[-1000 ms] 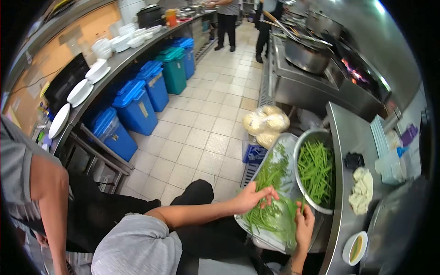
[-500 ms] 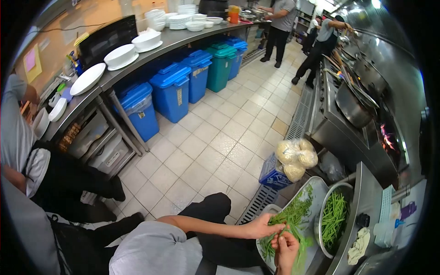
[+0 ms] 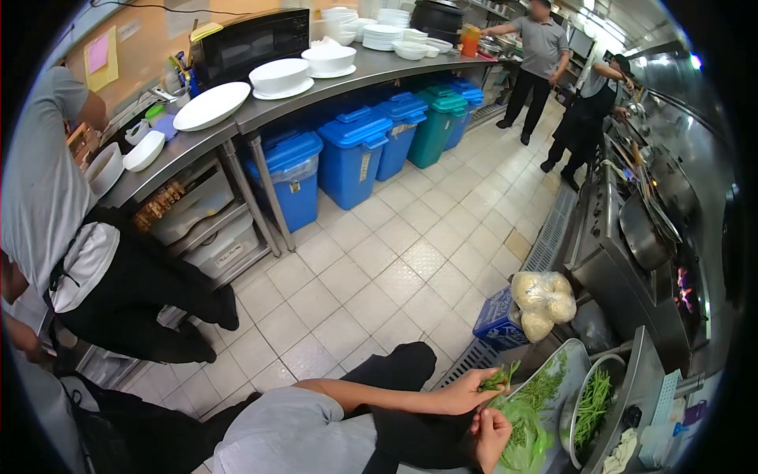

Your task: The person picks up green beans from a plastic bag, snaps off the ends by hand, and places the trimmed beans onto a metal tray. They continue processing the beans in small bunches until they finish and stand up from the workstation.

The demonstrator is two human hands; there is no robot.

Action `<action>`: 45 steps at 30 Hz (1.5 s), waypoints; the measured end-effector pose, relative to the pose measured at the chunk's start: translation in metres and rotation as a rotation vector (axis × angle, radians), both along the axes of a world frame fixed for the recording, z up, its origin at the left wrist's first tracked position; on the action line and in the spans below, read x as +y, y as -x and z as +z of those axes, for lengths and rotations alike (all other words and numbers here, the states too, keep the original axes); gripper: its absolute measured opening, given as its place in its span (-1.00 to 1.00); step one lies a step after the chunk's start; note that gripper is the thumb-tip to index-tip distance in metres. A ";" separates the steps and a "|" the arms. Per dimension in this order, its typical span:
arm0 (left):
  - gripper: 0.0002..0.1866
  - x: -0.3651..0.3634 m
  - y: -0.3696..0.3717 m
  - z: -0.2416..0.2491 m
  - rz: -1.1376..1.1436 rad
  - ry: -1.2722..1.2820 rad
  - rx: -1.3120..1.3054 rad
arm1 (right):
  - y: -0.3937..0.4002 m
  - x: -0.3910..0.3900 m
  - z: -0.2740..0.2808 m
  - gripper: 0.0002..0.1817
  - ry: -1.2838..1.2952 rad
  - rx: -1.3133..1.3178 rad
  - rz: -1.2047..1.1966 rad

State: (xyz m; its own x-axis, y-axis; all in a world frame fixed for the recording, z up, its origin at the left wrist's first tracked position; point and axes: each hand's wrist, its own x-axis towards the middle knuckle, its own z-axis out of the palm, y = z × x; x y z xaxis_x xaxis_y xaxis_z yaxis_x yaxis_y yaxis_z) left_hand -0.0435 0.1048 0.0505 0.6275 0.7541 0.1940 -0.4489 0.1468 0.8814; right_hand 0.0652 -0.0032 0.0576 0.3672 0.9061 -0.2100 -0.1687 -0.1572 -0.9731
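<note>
My left hand (image 3: 467,393) is closed around a small bunch of green stems (image 3: 497,381), whose tips stick out past the fingers. Just below it, my right hand (image 3: 491,434) has its fingers curled in a pinch; anything between them is too small to make out. Beside both hands lies a metal tray (image 3: 579,353) with leafy greens (image 3: 545,387) spread over it. A pale green, crumpled plastic bag (image 3: 525,433) is at the tray's near part. To the right, a metal bowl (image 3: 567,419) holds long green beans (image 3: 592,407).
Bags of pale noodle-like food (image 3: 543,300) sit on a blue box (image 3: 496,322) beyond the tray. A stove with a pot (image 3: 641,229) and flame runs along the right. Blue bins (image 3: 353,166) stand under the left counter (image 3: 332,75). Co-workers stand left (image 3: 47,166) and far off (image 3: 541,55).
The view has turned left, shifting the scene rightward. My hands have moved apart slightly, and the left has lifted the green stems off the tray. A far co-worker has turned.
</note>
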 end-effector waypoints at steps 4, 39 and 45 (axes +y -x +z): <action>-0.81 0.000 0.013 -0.007 -0.142 0.353 -0.080 | 0.018 -0.004 -0.004 -0.87 -0.163 -0.245 -0.035; -0.78 -0.025 0.059 0.010 -0.531 -0.712 0.635 | 0.046 -0.083 0.019 -0.88 0.004 -0.829 0.017; -0.89 -0.066 0.029 -0.007 -0.734 -0.230 0.554 | 0.021 -0.101 0.015 -0.82 0.065 -0.081 -0.151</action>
State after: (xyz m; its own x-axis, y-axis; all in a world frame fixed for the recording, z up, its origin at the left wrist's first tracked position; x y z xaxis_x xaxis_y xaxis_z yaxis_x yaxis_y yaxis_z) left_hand -0.0727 0.0392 0.0433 0.9771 0.1145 -0.1792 0.1777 0.0227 0.9838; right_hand 0.0446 -0.1042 0.0725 0.5161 0.8248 -0.2308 -0.1169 -0.1991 -0.9730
